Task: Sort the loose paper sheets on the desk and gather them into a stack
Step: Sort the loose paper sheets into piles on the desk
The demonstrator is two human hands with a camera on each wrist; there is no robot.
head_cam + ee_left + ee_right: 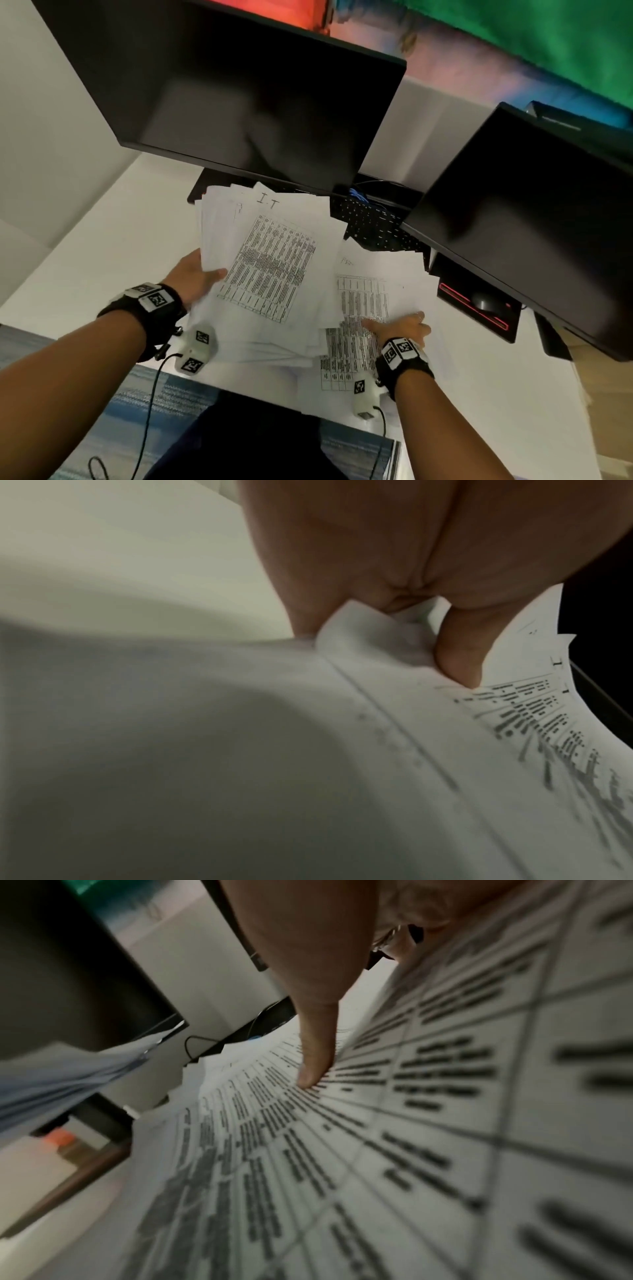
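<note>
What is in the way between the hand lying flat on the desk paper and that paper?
Nothing visible. The right hand rests straight on the loose sheet, thumb touching its print. The left hand holds the stack beside it.

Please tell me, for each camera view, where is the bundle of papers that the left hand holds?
Head: bundle of papers at centre, fanned above the desk, gripped by the left hand.
Left wrist: bundle fills the lower right, under the thumb.
Right wrist: its edge at mid left.
Shared landmark: the printed table grid.
</note>
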